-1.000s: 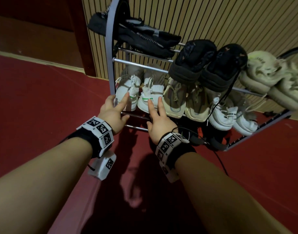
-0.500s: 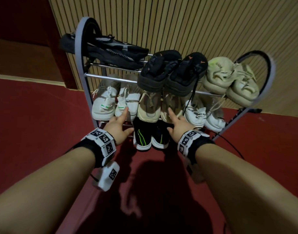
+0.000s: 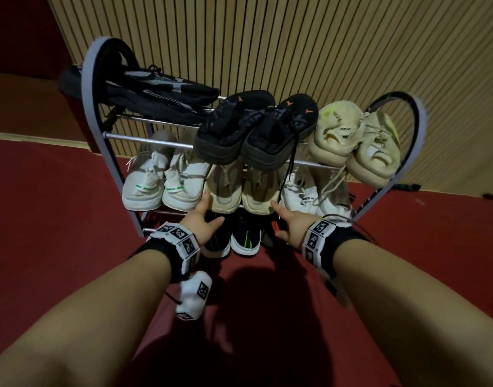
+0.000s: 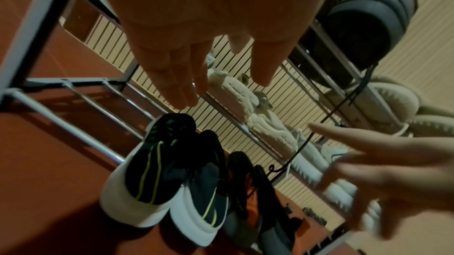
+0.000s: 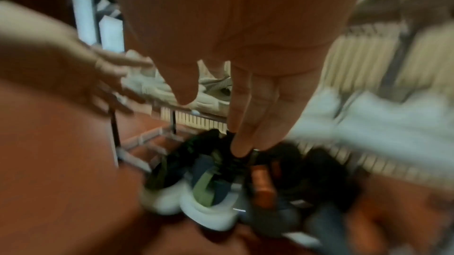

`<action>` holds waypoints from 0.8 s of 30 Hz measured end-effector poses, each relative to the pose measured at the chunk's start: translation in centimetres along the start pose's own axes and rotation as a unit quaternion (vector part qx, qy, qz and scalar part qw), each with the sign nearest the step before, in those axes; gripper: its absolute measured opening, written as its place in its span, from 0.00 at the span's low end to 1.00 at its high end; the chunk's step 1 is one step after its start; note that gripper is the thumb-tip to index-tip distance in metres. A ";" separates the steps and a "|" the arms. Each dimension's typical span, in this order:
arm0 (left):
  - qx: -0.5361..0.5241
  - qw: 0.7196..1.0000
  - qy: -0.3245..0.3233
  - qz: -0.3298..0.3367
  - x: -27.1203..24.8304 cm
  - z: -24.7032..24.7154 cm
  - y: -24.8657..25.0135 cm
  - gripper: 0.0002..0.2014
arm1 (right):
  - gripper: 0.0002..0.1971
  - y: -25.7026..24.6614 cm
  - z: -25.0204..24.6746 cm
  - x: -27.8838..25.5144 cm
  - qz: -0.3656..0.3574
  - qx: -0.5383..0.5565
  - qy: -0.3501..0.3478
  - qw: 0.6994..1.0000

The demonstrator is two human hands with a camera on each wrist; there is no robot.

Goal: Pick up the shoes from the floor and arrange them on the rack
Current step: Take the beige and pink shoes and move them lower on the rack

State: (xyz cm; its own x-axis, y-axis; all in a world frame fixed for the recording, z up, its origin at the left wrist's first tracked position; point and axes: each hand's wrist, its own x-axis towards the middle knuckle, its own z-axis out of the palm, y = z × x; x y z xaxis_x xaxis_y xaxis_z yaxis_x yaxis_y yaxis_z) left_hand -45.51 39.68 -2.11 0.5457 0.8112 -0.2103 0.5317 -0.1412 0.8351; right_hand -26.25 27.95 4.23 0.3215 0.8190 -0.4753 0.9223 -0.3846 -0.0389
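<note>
Head view shows us the metal shoe rack (image 3: pixel 89 113) standing on the red floor (image 3: pixel 50 208) against a slatted wall (image 3: pixel 295 46), with both our arms stretched toward its middle shelf. Our left hand (image 3: pixel 202 219) is spread, fingers straight, its fingertip near the toe of the left beige shoe (image 3: pixel 223 188); it holds nothing. Our right hand (image 3: pixel 288 222) is likewise loose and empty, a finger pointing at the toe of the right beige shoe (image 3: pixel 260 191), though we cannot tell whether either finger touches. Left of that pair on the same shelf sit two white shoes with green marks (image 3: pixel 161 182), and right of it another white pair (image 3: pixel 309 191). On the top shelf lie dark grey shoes (image 3: pixel 156 93) at the left, black shoes (image 3: pixel 256 127) in the middle and cream shoes (image 3: pixel 354 138) at the right. Below our hands, on the lowest level, stand black shoes with yellow-green stripes (image 3: pixel 239 236). From the left wrist we see them (image 4: pixel 167 173) under our straight fingers (image 4: pixel 172 76). Right wrist view is blurred.
</note>
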 end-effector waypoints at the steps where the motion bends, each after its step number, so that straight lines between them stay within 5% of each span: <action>1: -0.006 1.000 0.003 0.005 0.1 0.0 0.0 0.40 | 0.38 -0.6 0.8 0.7 -0.003 0.050 0.010 0.999; 5: -0.019 0.999 0.000 0.041 0.3 -0.4 -0.8 0.40 | 0.41 -3.5 3.7 4.4 0.059 0.296 0.064 0.951; 10: -0.004 0.998 -0.017 0.054 0.2 -1.4 -2.5 0.40 | 0.40 -5.7 5.1 6.9 0.169 0.629 0.118 0.750; 16: -0.010 0.998 -0.027 0.061 0.0 -2.0 -2.7 0.39 | 0.36 -7.1 3.7 7.4 0.176 0.779 0.139 0.585; 24: -0.056 0.997 -0.033 0.050 0.0 -2.6 -2.9 0.39 | 0.27 -7.7 3.4 7.2 0.194 0.845 0.157 0.472</action>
State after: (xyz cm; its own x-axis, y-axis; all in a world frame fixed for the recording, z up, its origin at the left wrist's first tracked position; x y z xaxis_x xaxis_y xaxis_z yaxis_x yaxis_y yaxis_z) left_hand -48.75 41.54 -3.20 0.6358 0.7566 -0.1528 0.3994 -0.1531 0.9039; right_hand -31.74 35.35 -1.93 0.6567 0.4683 -0.5912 -0.6232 -0.1046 -0.7750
